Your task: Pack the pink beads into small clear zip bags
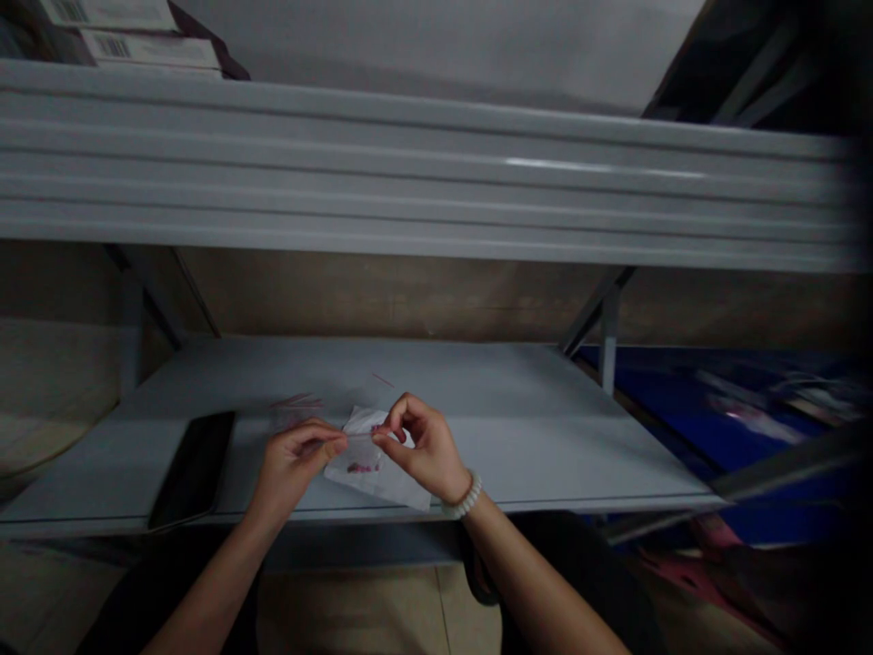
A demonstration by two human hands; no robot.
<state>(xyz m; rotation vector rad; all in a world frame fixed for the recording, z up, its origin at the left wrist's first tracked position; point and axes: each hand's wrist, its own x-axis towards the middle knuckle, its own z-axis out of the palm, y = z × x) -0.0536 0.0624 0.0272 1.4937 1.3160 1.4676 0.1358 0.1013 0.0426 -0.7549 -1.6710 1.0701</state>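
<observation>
My left hand [296, 459] and my right hand [417, 444] meet over the front of a grey metal shelf [546, 428]. Both pinch the top edge of a small clear plastic bag [365, 466] that holds small pink pieces. The left thumb and forefinger press together on the bag's left end, and the right fingers curl round its right end. A white bead bracelet [464, 498] sits on my right wrist. More clear bags with red strips [296, 409] lie just behind my left hand.
A dark phone [195, 468] lies flat at the shelf's front left. An upper shelf beam [436, 173] spans above, with white boxes [129, 32] on top at left. Blue material [688, 409] and clutter sit beyond a shelf post [608, 350] at right.
</observation>
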